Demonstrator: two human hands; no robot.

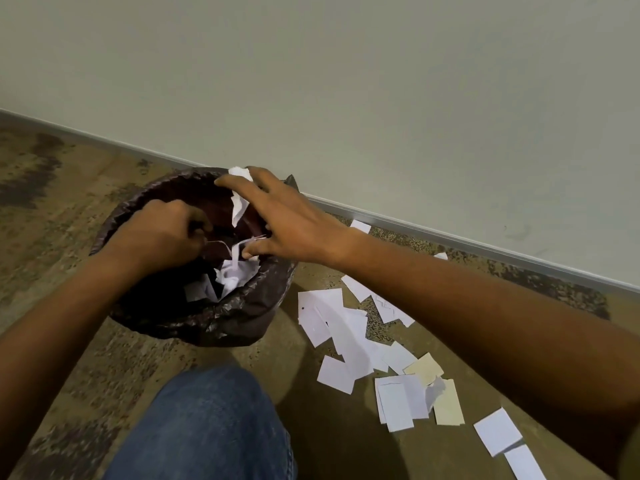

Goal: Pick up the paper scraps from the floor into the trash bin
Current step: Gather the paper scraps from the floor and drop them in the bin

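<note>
The trash bin (pixel 194 320), lined with a dark plastic bag, stands on the floor near the wall and holds crumpled white paper (pixel 235 271). Both hands hover over its mouth. My left hand (pixel 162 233) has its fingers curled, and a thin white paper strip (pixel 216 242) runs from its fingertips. My right hand (pixel 287 220) is spread with straight fingers; a white scrap (pixel 239 202) hangs under its fingers above the bin. Several white and cream paper scraps (pixel 349 341) lie scattered on the floor to the right of the bin, under my right forearm.
My knee in blue jeans (pixel 207 424) is just in front of the bin. The pale wall and its grey baseboard (pixel 450 233) run diagonally behind. More scraps (pixel 498 431) lie at the lower right on the mottled brown floor.
</note>
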